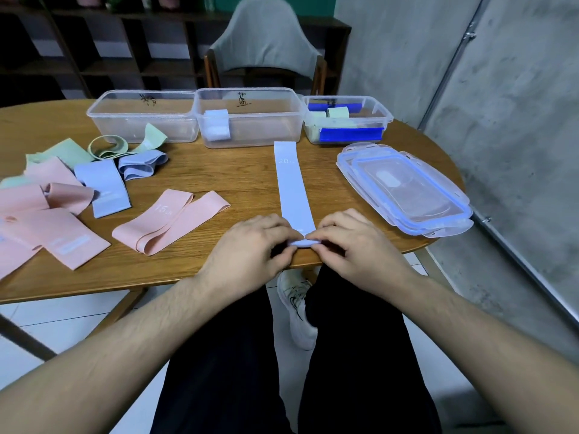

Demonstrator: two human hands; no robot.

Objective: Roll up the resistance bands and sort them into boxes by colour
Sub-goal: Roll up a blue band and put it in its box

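At the near edge of the round wooden table (219, 180), a long pale lilac resistance band (293, 186) lies flat, running straight away from the person towards the boxes. Its near end is turned over into a small roll, and both hands work there: the left hand (250, 245) and the right hand (354, 242) each pinch that rolled end between curled fingers and thumb, fingertips almost meeting over the middle of the band.

Along the far side stand three clear plastic boxes in a row, all open. The left clear box (141, 117) has dark writing on its far wall, and no rolled band shows inside it. The middle clear box (250, 117), also marked with writing, holds one rolled lilac band (217, 124) against its left end. The right clear box (346, 119) holds pale green rolled bands (337, 112) together with strips of deep blue material (351, 133). Just right of the flat band lies a stack of clear lids with blue seals (407, 192).

On the left of the table lie the unrolled bands: a folded pink band (169, 220) near the left hand, more pink bands (47, 214) at the edge, two lilac bands (103, 186) and loose pale green bands (109, 145) just in front of the left box.
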